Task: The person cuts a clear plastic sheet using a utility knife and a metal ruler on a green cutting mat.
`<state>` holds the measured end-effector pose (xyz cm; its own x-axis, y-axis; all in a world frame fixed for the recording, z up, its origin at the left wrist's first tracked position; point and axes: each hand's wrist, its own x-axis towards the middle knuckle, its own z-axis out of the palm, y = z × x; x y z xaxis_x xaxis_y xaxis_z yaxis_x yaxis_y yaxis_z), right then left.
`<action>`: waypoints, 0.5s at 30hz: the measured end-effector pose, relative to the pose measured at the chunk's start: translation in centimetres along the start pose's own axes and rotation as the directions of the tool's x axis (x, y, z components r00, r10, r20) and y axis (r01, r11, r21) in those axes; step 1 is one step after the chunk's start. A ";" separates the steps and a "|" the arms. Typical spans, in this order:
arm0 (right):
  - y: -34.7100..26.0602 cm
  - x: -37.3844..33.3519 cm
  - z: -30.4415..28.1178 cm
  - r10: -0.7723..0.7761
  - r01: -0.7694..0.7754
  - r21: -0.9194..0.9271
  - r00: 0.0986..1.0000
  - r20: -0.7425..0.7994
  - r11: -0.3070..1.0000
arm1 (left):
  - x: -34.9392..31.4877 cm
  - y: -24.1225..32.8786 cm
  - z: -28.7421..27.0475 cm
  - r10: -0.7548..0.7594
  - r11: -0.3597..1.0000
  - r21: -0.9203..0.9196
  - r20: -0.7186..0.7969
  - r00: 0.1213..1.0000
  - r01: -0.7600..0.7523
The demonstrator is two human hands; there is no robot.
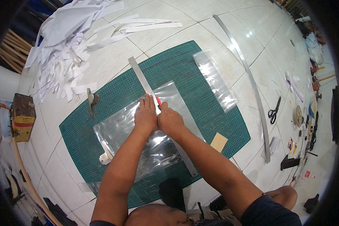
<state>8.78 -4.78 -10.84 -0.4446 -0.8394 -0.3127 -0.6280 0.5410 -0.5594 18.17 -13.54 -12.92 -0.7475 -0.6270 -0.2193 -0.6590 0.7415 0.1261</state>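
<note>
My left hand (pixel 146 115) lies flat with fingers stretched forward, pressing a steel ruler (pixel 139 73) down. Close beside it, my right hand (pixel 170 122) is closed around a red utility knife (pixel 159 101), held along the ruler's right edge. The knife's tip is too small to make out. Beneath both hands a glossy clear plastic sheet (pixel 118 126) is spread over a green cutting mat (pixel 79 130). The ruler runs slantwise across the sheet, and my hands and right forearm hide its middle. A narrower clear plastic piece (pixel 214 81) rests at the mat's right side.
On the mat are a tan card (pixel 219 142), a white-handled tool (pixel 106 157) and a metal piece (pixel 90 101). A long metal strip (pixel 248 71) and black scissors (pixel 274 111) lie right on the tiles. White scraps (pixel 64 49) heap far left, near a worn box (pixel 23 117).
</note>
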 end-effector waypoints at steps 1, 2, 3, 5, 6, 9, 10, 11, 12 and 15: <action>-0.1 0.0 0.0 0.021 -0.021 -0.004 1.000 -0.001 1.000 | -0.1 0.1 -0.2 -0.001 1.000 0.000 0.002 1.000 0.001; -0.2 0.0 0.0 0.042 -0.042 -0.008 0.999 -0.002 0.999 | -0.1 0.2 -0.4 0.005 1.000 -0.016 0.002 1.000 -0.005; -0.2 -0.1 0.0 0.043 -0.043 -0.008 0.999 -0.001 0.999 | -0.1 0.3 -0.5 0.012 0.999 -0.033 0.002 1.000 -0.011; -0.5 -0.2 0.0 0.042 -0.042 -0.010 0.999 -0.019 0.999 | -0.2 0.3 -0.8 0.012 0.999 -0.032 0.004 1.000 -0.012; -0.6 -0.2 0.1 0.041 -0.041 -0.009 0.999 -0.018 0.999 | -0.3 0.3 -0.9 0.016 0.999 -0.033 0.004 1.000 -0.015; -0.7 -0.2 0.4 0.031 -0.031 -0.016 0.999 -0.043 0.999 | -0.2 -0.4 0.2 0.030 1.000 0.002 -0.040 0.999 -0.030; -0.9 -0.3 0.3 0.041 -0.041 0.001 0.998 -0.042 0.999 | -0.2 -0.5 0.5 0.027 1.000 0.004 -0.039 0.999 -0.027; -1.1 -0.3 0.2 0.051 -0.050 0.019 0.998 -0.041 0.999 | -0.3 -0.7 0.8 0.026 1.000 0.014 -0.060 0.998 -0.025; -1.2 -0.2 0.1 0.049 -0.048 0.022 0.998 -0.039 0.999 | -0.3 -0.9 1.0 0.025 0.999 0.024 -0.082 0.996 -0.023; -0.7 0.5 -1.3 0.038 -0.038 -0.012 0.999 -0.012 0.999 | -0.1 0.8 -1.5 0.006 1.000 -0.022 0.071 0.997 -0.005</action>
<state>8.16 -5.52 -9.59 -0.4754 -0.8178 -0.3244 -0.6183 0.5729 -0.5380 17.57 -13.28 -11.38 -0.7438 -0.6039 -0.2866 -0.6572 0.7390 0.1484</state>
